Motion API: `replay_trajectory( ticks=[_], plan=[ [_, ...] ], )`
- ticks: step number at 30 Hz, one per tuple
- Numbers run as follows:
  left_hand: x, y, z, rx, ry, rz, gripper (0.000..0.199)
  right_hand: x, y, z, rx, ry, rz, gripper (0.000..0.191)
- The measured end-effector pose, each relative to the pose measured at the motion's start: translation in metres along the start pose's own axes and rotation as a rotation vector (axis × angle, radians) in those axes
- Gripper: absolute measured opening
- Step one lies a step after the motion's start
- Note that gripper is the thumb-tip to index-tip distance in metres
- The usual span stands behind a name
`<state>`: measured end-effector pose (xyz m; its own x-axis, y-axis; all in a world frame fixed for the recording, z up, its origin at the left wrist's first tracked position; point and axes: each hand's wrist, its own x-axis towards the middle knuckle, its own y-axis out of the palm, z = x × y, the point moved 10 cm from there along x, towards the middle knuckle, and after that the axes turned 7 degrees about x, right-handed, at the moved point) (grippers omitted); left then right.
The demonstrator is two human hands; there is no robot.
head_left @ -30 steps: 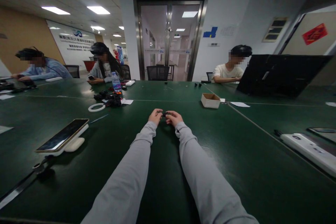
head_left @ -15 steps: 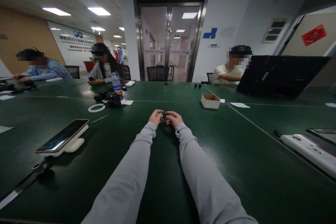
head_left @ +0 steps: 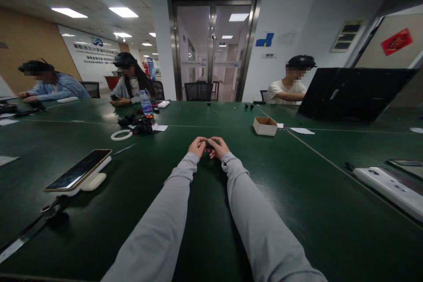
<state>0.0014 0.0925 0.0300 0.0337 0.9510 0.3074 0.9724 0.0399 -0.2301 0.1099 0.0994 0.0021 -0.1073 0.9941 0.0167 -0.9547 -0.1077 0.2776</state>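
Both arms reach forward in grey sleeves over the dark green table (head_left: 280,176). My left hand (head_left: 197,146) and my right hand (head_left: 218,147) meet at the middle, fingers bent inward. Between the fingertips is a small black object (head_left: 208,145), too small and too covered to tell its kind. Each hand is closed on one side of it. The thumbs and fingers hide most of its surface.
A small open box (head_left: 265,127) stands ahead to the right, a black monitor (head_left: 357,94) beyond it. To the left are a phone (head_left: 79,169) on a stand, a white tape ring (head_left: 121,135) and a water bottle (head_left: 146,103). Several people sit across the table.
My fingers have shifted around the black object; the right fingers now come over toward the left ones and cover more of it. Both arms keep nearly the same place.
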Motion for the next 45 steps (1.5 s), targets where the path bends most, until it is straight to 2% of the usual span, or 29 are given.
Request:
replay_trajectory(
  ticks=[7,10,17,24,30,45],
  plan=[
    [0.002,0.000,0.004,0.018,0.037,-0.011,0.016,0.001,0.005,-0.001,-0.005,0.022,0.049,0.033],
    [0.002,0.000,0.003,0.024,0.049,0.000,0.017,0.002,0.003,0.000,-0.072,-0.006,0.028,0.026],
    [0.002,-0.001,0.001,0.036,0.039,-0.010,0.016,0.006,0.002,-0.002,-0.048,-0.025,0.033,0.028],
    [0.002,0.001,0.009,0.107,-0.025,0.008,0.024,0.010,-0.001,-0.004,-0.023,-0.063,0.021,0.028],
    [0.006,0.005,0.020,0.049,-0.075,0.039,0.023,0.010,-0.002,-0.005,-0.032,-0.063,0.030,0.027],
    [0.006,0.005,0.021,0.018,-0.107,0.048,0.022,0.006,-0.001,-0.003,0.003,-0.061,0.043,0.019]
  ],
)
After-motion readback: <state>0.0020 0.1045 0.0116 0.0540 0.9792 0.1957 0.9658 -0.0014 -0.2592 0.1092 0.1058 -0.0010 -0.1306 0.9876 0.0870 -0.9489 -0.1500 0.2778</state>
